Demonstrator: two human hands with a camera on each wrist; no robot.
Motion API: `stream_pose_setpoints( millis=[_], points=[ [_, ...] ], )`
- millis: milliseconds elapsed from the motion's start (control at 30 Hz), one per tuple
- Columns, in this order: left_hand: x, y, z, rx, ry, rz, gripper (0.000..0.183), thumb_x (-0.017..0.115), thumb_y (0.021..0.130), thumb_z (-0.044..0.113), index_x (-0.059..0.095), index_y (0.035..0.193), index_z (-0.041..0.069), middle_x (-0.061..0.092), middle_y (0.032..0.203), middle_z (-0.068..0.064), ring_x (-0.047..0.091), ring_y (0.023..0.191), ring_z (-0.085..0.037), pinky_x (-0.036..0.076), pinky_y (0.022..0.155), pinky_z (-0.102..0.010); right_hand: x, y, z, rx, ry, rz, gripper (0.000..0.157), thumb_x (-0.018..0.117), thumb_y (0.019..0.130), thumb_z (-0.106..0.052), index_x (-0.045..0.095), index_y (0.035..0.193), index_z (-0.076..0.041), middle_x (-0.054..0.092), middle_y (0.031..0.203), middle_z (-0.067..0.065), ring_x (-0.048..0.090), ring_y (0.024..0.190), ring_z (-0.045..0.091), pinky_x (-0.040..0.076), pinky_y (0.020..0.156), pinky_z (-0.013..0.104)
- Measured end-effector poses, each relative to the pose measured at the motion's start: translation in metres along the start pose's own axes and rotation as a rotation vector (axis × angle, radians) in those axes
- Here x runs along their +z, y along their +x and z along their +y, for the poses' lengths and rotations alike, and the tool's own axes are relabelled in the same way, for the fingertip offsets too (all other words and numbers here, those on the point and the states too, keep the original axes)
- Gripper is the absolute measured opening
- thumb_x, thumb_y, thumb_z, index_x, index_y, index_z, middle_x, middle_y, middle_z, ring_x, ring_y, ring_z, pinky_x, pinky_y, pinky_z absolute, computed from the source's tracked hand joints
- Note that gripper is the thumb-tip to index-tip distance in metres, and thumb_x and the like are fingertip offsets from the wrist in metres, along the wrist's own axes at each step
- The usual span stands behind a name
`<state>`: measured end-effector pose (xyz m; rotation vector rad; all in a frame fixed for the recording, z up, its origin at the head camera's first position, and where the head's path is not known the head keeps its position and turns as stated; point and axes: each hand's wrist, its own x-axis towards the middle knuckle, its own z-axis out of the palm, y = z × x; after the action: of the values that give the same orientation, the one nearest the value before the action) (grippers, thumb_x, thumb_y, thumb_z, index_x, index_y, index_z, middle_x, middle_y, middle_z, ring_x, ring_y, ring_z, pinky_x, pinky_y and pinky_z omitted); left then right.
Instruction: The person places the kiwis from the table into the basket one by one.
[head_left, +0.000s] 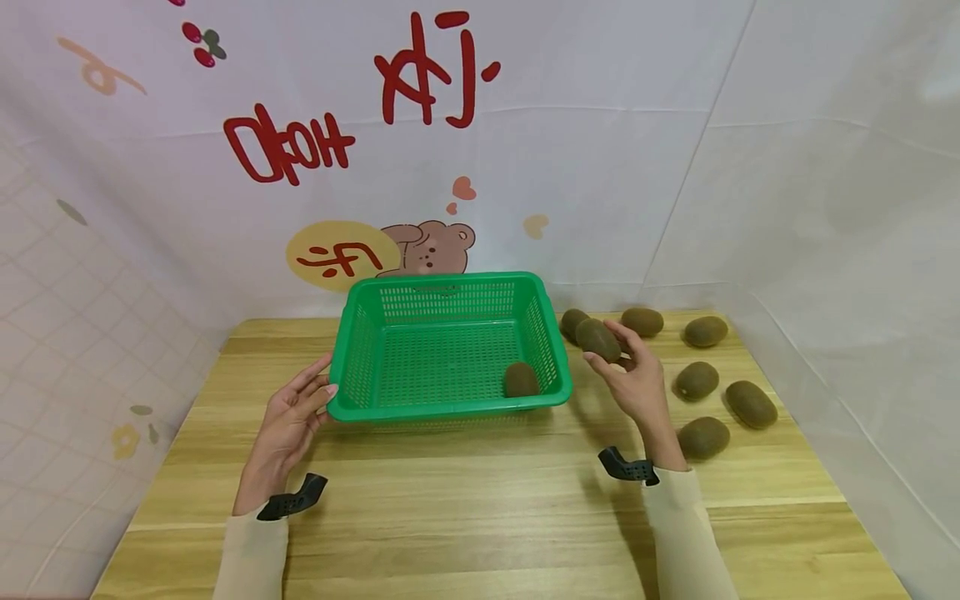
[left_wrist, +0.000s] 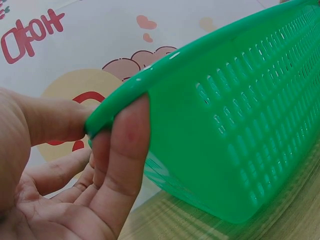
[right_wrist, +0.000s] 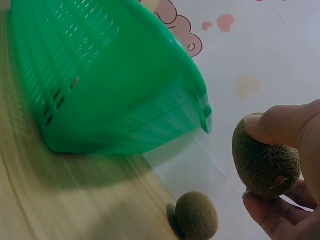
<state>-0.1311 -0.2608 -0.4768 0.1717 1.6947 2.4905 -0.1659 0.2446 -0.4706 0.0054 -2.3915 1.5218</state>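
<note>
A green plastic basket [head_left: 450,410] with slotted walls stands on the table, one brown kiwi [head_left: 521,380] lying in its near right corner. At the basket's left end my left hand [head_left: 294,412] pinches the rim; in the left wrist view the thumb and fingers lie on either side of the rim [left_wrist: 145,75]. My right hand [head_left: 636,379] holds another kiwi [head_left: 597,340] just right of the basket. The right wrist view shows this held kiwi [right_wrist: 265,160] between thumb and fingers, above a loose kiwi [right_wrist: 197,216] on the table.
Several more kiwis lie on the right of the wooden table [head_left: 465,517], among them one kiwi [head_left: 642,322] at the back edge and another kiwi [head_left: 703,438] near my right wrist. A white printed cloth [head_left: 600,167] hangs behind the table and along its sides.
</note>
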Motion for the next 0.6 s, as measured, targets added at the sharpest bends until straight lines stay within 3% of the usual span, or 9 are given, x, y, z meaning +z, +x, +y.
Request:
stream_pose_setpoints(
  millis=[200, 433, 600],
  points=[
    [0.001, 0.000, 0.000, 0.001, 0.001, 0.014, 0.053, 0.055, 0.104, -0.002, 0.043, 0.154, 0.012, 0.064, 0.115, 0.000, 0.070, 0.089, -0.007, 0.059, 0.068, -0.018, 0.004, -0.001, -0.007, -0.049, 0.026, -0.014, 0.060, 0.080, 0.091, -0.015, 0.057, 0.146, -0.017, 0.064, 0.137, 0.014, 0.060, 0.119, 0.020, 0.051, 0.088, 0.008],
    [0.001, 0.001, -0.001, -0.004, -0.009, 0.018, 0.061, 0.055, 0.104, -0.002, 0.030, 0.160, 0.002, 0.063, 0.114, -0.001, 0.069, 0.090, -0.008, 0.058, 0.068, -0.019, 0.008, -0.009, -0.035, -0.096, 0.060, -0.080, 0.060, 0.077, 0.091, -0.002, 0.054, 0.147, -0.002, 0.062, 0.137, 0.022, 0.060, 0.118, 0.031, 0.054, 0.091, 0.014],
    [0.001, 0.002, -0.001, 0.000, -0.021, 0.016, 0.057, 0.055, 0.103, -0.003, 0.038, 0.157, 0.006, 0.062, 0.112, -0.001, 0.069, 0.089, -0.008, 0.058, 0.067, -0.019, 0.011, -0.016, -0.059, -0.143, 0.072, -0.118, 0.059, 0.076, 0.091, 0.001, 0.054, 0.145, 0.004, 0.059, 0.141, 0.025, 0.059, 0.118, 0.033, 0.053, 0.091, 0.015]
  ],
)
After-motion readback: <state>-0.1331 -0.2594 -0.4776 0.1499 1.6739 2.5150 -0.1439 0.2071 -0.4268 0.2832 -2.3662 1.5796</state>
